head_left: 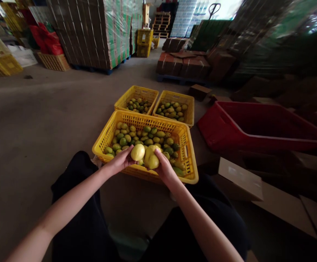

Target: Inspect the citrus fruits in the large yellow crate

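My left hand (125, 159) is closed around a pale yellow lemon (138, 152). Beside it, my right hand (164, 165) grips yellow lemons (151, 160); at least two seem bunched there, partly hidden by my fingers. Both hands are close together above the near edge of a yellow plastic crate (191, 160). Many green and yellow-green lemons (147, 142) lie loose inside that crate, several of them covered by my hands.
Two more yellow crates, one at left (122, 99) and one at right (191, 109), hold similar fruit just beyond. A red tub (215, 127) stands to the right, with cardboard boxes (240, 178) nearer me. Wrapped pallet stacks (87, 36) rise behind.
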`<state>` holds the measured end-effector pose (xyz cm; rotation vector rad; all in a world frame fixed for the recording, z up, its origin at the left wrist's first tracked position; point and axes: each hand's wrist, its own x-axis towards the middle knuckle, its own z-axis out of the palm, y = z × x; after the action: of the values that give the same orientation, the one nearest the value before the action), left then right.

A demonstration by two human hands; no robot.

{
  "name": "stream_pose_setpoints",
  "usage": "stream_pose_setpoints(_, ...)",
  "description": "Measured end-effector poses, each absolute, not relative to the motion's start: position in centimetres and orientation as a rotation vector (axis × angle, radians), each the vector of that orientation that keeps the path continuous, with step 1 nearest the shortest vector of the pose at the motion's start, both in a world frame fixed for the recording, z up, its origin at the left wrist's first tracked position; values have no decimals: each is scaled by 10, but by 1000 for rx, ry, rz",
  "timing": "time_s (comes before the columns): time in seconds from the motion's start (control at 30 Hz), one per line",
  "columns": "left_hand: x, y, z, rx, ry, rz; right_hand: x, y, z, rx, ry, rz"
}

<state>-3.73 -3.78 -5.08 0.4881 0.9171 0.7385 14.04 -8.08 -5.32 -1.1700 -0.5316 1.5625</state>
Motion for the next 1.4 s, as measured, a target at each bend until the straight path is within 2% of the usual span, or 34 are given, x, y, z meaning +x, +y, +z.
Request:
stream_pose_setpoints(0.33, -39, -34, -56, 409, 953, 586, 140, -74, -51, -1302, -301, 1735)
stream_pose_setpoints(0.77, -37, -41, -52, 479, 955, 593, 138, -74, -59, -1045, -493, 1557)
stream_pose_setpoints(1.4, -36, -34, -43, 134, 882, 886, 133, -75, -60, -853, -478, 1859)
